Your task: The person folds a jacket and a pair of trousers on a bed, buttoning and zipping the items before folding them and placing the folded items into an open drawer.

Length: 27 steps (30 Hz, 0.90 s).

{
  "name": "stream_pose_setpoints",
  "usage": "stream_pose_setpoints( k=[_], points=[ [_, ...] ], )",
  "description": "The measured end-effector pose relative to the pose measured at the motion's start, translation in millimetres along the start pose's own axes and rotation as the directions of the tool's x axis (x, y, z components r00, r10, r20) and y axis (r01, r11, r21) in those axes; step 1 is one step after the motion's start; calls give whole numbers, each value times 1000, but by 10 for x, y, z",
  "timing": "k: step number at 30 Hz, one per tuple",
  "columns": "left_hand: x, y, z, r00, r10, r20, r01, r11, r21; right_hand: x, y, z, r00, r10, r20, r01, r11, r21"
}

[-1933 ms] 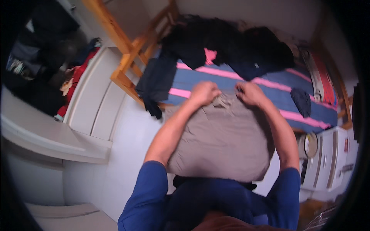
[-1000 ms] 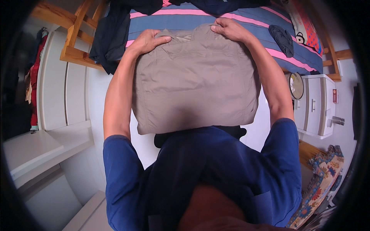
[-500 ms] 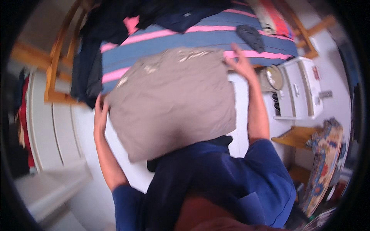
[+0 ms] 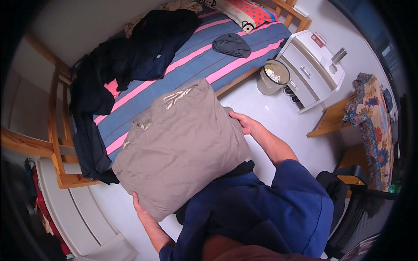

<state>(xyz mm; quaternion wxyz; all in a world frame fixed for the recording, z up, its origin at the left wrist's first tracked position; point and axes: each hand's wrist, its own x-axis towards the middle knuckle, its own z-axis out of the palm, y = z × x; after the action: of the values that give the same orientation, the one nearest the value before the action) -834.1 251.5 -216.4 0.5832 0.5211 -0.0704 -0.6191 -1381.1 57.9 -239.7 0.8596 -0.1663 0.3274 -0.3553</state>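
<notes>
A grey-brown shirt (image 4: 183, 143), roughly folded into a wide bundle with shiny pale printed patches along its far side, lies between my two hands in front of my body. My left hand (image 4: 141, 206) grips its near left edge, thumb on top and the other fingers hidden beneath. At the right edge, my right hand (image 4: 244, 123) closes on the cloth, its thumb and part of its fingers showing. The far part of the shirt overlaps the near edge of the striped bed (image 4: 209, 71); whether it rests there or hangs above, I cannot tell.
Dark clothes (image 4: 126, 56) are heaped along the bed's left side, and a dark grey cap-like cloth item (image 4: 231, 45) lies beyond the shirt. A waste bin (image 4: 273, 78) stands beside the white drawer cabinet (image 4: 310, 69). Wooden bed rails (image 4: 56, 143) rise at left; a black chair (image 4: 365, 226) stands at lower right.
My fingers, apart at the shirt's far corners before, now grip its sides nearer to me. The view has turned, showing more of the bed and the bin.
</notes>
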Motion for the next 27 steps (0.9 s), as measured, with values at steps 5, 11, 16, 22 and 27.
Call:
stream_pose_setpoints(
  k=[5, 11, 16, 22, 27],
  points=[
    [-208, 299, 469, 1000, -14, -11, 14, 999, 38, -495, -112, 364, 988, -71, 134, 105, 957, -270],
    [-65, 748, 1206, 987, 66, 144, -103, 958, 267, -884, -259, 791, 941, -338, 21, 290, 770, -568],
    [480, 1181, 1932, 943, 53, 327, -210, 860, 466, -940, -545, 627, 810, -550, -203, 376, 753, -539],
    [1534, 1773, 4144, 780, 276, 562, -619, 474, 626, -1337, -1806, 409, 433, -854, -289, 562, 506, -654],
    [1754, 2836, 6576, 242, -129, 962, -705, 658, 265, -1539, -3294, -60, 413, -837, -359, 750, 536, -388]
  ],
)
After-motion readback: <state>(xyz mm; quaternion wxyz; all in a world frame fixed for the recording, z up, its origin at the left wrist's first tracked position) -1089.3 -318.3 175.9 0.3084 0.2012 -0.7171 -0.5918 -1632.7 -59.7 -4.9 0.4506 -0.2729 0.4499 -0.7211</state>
